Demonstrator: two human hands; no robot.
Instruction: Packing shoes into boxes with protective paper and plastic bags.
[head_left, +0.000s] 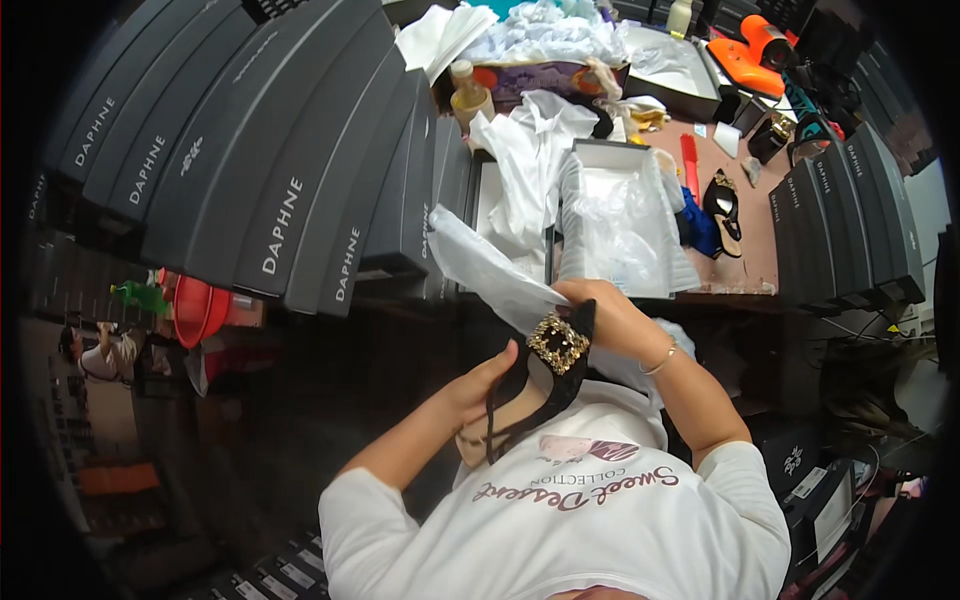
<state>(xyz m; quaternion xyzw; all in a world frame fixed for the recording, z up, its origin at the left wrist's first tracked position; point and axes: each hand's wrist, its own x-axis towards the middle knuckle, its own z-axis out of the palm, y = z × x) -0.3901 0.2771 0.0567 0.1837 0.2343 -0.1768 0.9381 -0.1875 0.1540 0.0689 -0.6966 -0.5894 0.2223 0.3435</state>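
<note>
A black open-heeled shoe (568,388) with a square gold jewelled buckle is held in front of my chest, its beige insole showing. My left hand (482,382) is closed round its side, thumb up along the edge. My right hand (602,312) is closed at the toe end on a long sheet of white tissue paper (490,268), which reaches out to the upper left and also shows below my wrist. Some right fingers are hidden behind the shoe and paper. Beyond them stands an open shoe box (572,240) lined with thin white wrapping.
Tall rows of dark shoe boxes stand on the left (250,170) and right (850,225). A matching shoe (722,212) lies on the table near a red brush (690,160) and blue cloth (702,228). Farther back are a bottle (470,100), crumpled paper (545,35) and an orange heat gun (750,65).
</note>
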